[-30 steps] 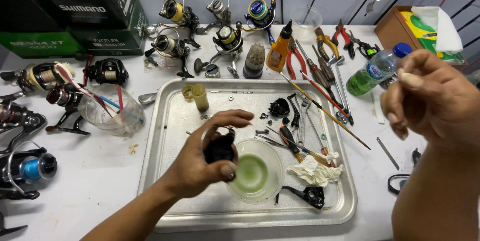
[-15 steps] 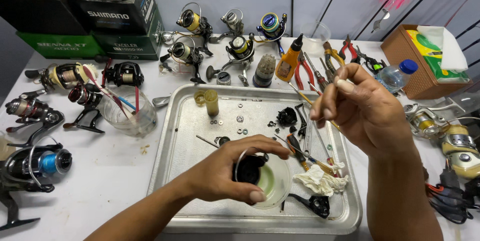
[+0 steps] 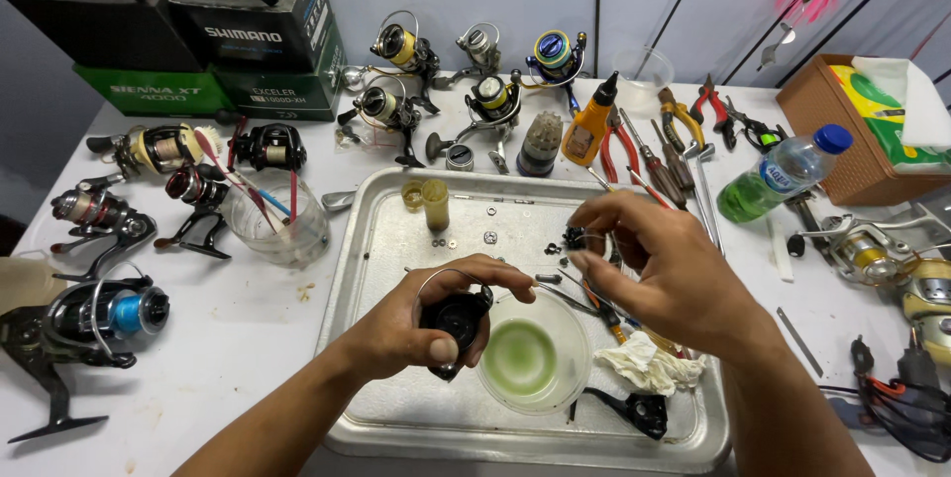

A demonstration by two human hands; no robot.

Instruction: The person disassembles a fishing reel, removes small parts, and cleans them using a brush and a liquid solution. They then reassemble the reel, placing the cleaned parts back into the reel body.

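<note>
My left hand (image 3: 416,323) grips a black fishing reel body (image 3: 454,321) with a thin wire bail, just over the left rim of a clear bowl of green liquid (image 3: 525,358). That bowl rests inside a metal tray (image 3: 376,239). My right hand (image 3: 654,274) hovers over the tray's right half with thumb and forefinger pinched together; whether a small part sits between them I cannot tell. Beneath it lie small black reel parts (image 3: 575,236), thin tools and a crumpled white tissue (image 3: 649,365). A black reel handle (image 3: 634,410) lies at the tray's front.
Several fishing reels (image 3: 396,106) stand behind and left of the tray. A plastic cup with brushes (image 3: 277,214), an orange oil bottle (image 3: 589,125), pliers (image 3: 718,106), a green water bottle (image 3: 778,180), dark boxes (image 3: 198,31) and a brown basket (image 3: 852,135) ring the white table.
My right hand has come down from the raised right side to just above the tray's right half. My left hand holds the reel body in the same spot by the bowl.
</note>
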